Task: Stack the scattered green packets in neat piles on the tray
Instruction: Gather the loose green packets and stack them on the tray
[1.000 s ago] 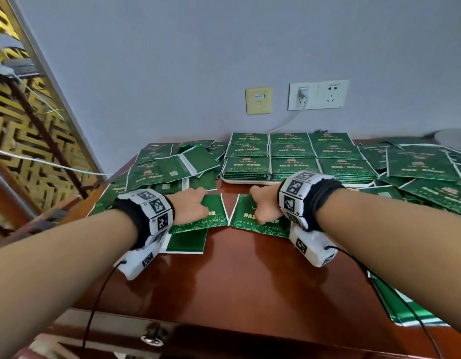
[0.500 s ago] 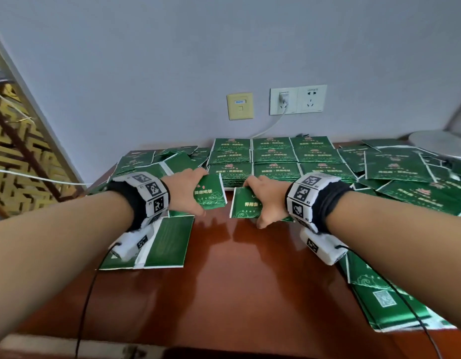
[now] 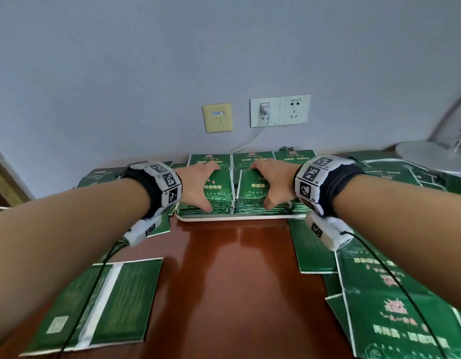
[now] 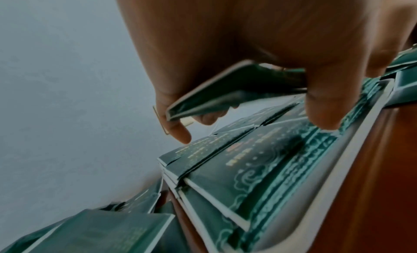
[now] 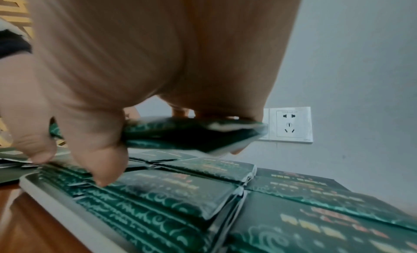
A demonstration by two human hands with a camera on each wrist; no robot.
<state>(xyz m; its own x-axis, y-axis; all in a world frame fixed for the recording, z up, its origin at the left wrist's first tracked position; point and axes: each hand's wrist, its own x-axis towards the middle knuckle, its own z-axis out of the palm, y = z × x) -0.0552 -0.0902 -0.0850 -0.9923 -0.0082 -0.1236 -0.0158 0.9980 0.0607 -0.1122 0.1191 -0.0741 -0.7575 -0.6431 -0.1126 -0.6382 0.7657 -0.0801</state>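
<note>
The white tray [image 3: 232, 218] by the wall holds neat piles of green packets [image 3: 252, 158]. My left hand [image 3: 210, 186] grips one green packet [image 3: 220, 189] by its ends, just above the tray's front left pile [image 4: 248, 158]. Beside it, my right hand [image 3: 261, 186] grips another green packet [image 3: 250, 189] the same way over the front middle pile [image 5: 176, 191]. In both wrist views the held packets [image 4: 225, 93] [image 5: 192, 132] hang a little above the piles, with thumb tips near the tray rim [image 5: 67, 203].
Loose packets lie on the brown table [image 3: 237, 281]: a pair at the front left [image 3: 107, 301], several at the right [image 3: 392, 307] and more left of the tray. Wall sockets [image 3: 279, 111] with a plugged cable sit behind. A grey lamp base [image 3: 431, 156] stands far right.
Both hands picked a packet each off the table's middle and carried them forward to the tray, where they now hover over the front piles.
</note>
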